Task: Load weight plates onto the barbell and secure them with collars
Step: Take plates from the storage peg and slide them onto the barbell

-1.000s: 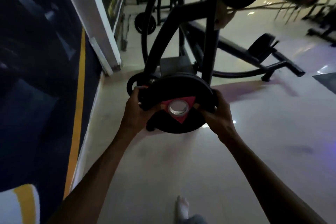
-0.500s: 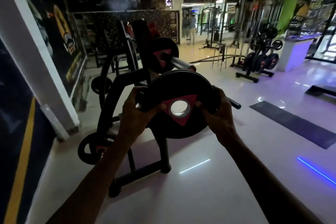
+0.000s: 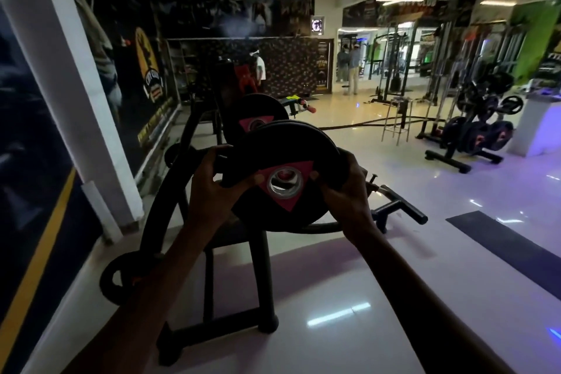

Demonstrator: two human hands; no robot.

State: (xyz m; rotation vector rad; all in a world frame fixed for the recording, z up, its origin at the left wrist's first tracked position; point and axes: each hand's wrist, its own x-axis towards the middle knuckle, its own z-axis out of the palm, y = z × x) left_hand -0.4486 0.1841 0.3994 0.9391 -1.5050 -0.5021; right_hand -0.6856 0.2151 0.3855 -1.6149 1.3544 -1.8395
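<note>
Now, held plate: black weight plate (image 3: 282,161) with a pink triangle round its steel-ringed hole, carried in the air in front of the rack
Left hand (image 3: 212,188): fingers curled over the plate's left rim, thumb on its face
Right hand (image 3: 349,188): fingers wrapped round the right rim, thumb near the hole
Loaded plate (image 3: 258,114): 1 matching plate just behind the held one (barbell itself hidden)
Rack (image 3: 182,191): black frame on the pale tiled floor (image 3: 334,297)
Far right: plate tree (image 3: 476,130)
</note>
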